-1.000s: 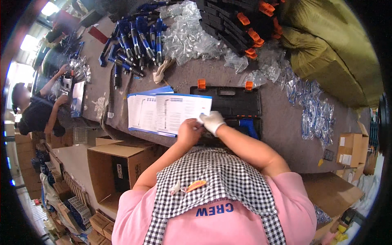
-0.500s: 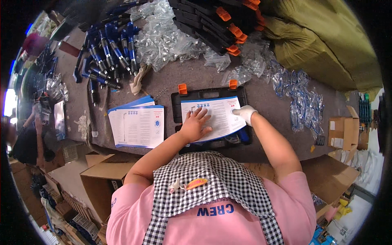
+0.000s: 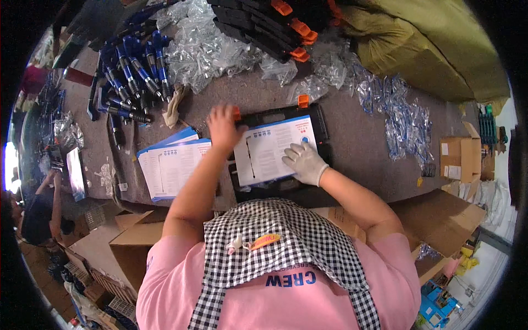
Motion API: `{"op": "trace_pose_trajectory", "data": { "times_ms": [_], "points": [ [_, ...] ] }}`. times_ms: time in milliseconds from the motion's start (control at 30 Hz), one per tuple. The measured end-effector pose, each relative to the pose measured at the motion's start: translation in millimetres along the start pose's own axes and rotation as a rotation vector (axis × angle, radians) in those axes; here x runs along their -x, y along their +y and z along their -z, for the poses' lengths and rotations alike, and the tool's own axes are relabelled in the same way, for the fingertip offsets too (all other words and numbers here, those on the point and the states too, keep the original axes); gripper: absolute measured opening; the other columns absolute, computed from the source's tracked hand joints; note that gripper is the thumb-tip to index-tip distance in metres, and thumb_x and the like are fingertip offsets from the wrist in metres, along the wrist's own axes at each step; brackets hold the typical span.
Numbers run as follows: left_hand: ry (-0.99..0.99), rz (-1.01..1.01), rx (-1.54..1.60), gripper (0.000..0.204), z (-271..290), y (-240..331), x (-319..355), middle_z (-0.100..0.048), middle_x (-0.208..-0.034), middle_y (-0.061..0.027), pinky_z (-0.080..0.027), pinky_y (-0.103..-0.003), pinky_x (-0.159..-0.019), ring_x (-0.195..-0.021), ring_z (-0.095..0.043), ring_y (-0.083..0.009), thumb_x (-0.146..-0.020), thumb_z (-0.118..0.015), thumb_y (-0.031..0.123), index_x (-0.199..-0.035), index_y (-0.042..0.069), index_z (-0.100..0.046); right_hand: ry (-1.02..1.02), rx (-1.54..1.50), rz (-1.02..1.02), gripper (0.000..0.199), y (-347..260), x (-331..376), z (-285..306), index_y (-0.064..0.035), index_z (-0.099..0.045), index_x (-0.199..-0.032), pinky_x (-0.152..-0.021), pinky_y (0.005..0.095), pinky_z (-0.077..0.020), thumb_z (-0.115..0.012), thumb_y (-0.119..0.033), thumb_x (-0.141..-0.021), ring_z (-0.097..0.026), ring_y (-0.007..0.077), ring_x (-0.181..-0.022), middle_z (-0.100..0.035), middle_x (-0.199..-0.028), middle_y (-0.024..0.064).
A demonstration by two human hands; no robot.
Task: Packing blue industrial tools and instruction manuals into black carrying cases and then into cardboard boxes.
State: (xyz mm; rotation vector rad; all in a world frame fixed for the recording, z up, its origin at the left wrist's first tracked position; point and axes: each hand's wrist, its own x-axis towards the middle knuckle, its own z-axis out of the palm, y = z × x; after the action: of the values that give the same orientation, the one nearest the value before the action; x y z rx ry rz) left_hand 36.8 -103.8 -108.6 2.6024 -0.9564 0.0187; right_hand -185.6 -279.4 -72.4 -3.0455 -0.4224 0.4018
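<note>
An open black plastic case point(image 3: 323, 124) with orange latches lies before me on the table. In it rests a printed leaflet point(image 3: 267, 159), slightly tilted, hiding most of what is beneath. My right hand point(image 3: 307, 164), in a pale glove, lies on the leaflet's right part with fingers spread. My left hand point(image 3: 224, 131) is bare and somewhat blurred, fingers stretched away from me. It is beside the far left corner of the case, by an orange latch point(image 3: 236, 114); whether it touches the latch I cannot tell. A fanned stack of similar leaflets point(image 3: 173, 168) lies left of the case.
Blue-and-black tools point(image 3: 132, 77) lie piled at the far left. Clear bags of metal parts point(image 3: 203, 52) spread beside stacked black cases point(image 3: 250, 25). An olive cover point(image 3: 418, 49) bulges at far right, with bagged blue parts point(image 3: 410, 124) nearer. Cardboard boxes point(image 3: 459, 154) stand around; another person point(image 3: 41, 206) is at left.
My left hand has left the leaflet and moved up and left to the case's far corner. My right hand has moved from the leaflet's right edge onto its face. The leaflet now sits lower and turned.
</note>
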Motion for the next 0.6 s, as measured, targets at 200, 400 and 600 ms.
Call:
{"op": "trace_pose_trajectory", "data": {
  "times_ms": [200,400,600],
  "points": [
    [-0.337,-0.005,0.068,0.038,-17.1,-64.7,-31.1,-0.065,-0.103,-0.0184,-0.048,-0.043,-0.089,-0.104,-0.057,-0.0378,-0.076,-0.073,0.029,-0.107,0.007,-0.065,-0.189,-0.034,0.031,0.026,-3.1,-6.3,15.3,-0.0171,-0.065,-0.109,-0.097,0.0448,-0.0386,-0.060,-0.025,-0.084,-0.055,0.0208,-0.115,-0.062,-0.116,0.0015],
    [-0.188,0.152,0.362,0.025,21.1,-28.0,-2.8,-0.065,-0.092,-0.0201,-0.049,-0.042,-0.076,-0.093,-0.063,-0.0386,-0.086,-0.066,0.020,-0.103,0.004,-0.058,-0.112,0.120,-0.104,0.024,2.9,-5.6,21.4,-0.0099,-0.069,-0.099,-0.089,0.0396,-0.0424,-0.049,-0.015,-0.087,-0.063,0.0211,-0.098,-0.068,-0.099,0.0051],
    [-0.097,0.133,0.386,0.026,67.4,-1.0,29.0,-0.065,-0.092,-0.0203,-0.049,-0.040,-0.076,-0.087,-0.063,-0.0381,-0.086,-0.066,0.019,-0.104,0.001,-0.058,0.062,0.123,-0.186,0.023,-22.1,-0.1,-6.5,-0.0074,-0.067,-0.098,-0.088,0.0401,-0.0431,-0.050,-0.015,-0.085,-0.062,0.0251,-0.096,-0.067,-0.097,0.0101]
  ]
}}
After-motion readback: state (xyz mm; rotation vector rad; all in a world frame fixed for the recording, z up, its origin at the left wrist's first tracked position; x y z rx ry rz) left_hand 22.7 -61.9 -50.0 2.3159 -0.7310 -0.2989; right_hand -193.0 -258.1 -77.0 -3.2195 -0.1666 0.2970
